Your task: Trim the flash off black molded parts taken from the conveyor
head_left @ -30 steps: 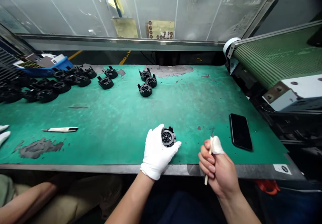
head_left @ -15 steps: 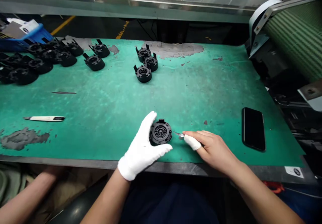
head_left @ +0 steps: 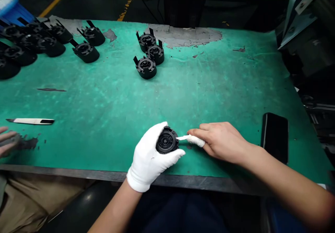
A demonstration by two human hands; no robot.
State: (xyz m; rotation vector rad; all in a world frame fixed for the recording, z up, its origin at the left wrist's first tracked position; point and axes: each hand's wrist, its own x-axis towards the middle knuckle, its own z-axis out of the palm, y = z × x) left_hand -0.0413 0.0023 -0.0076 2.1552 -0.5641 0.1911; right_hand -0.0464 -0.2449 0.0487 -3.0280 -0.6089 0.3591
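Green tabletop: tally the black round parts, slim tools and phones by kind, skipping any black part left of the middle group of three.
Black round parts: 4 (1 in the left hand, 3 grouped)
Slim tools: 2 (1 in the right hand, 1 lying)
Phone: 1
Total: 7

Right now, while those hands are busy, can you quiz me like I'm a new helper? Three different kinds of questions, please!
1. What does the left hand wear? A) nothing, B) a white glove, C) a red mitten.
2. True or false: the right hand points a blade at the round black part.
3. How many black pieces stand grouped at the middle of the green mat's far side?

Key: 1. B; 2. true; 3. three.
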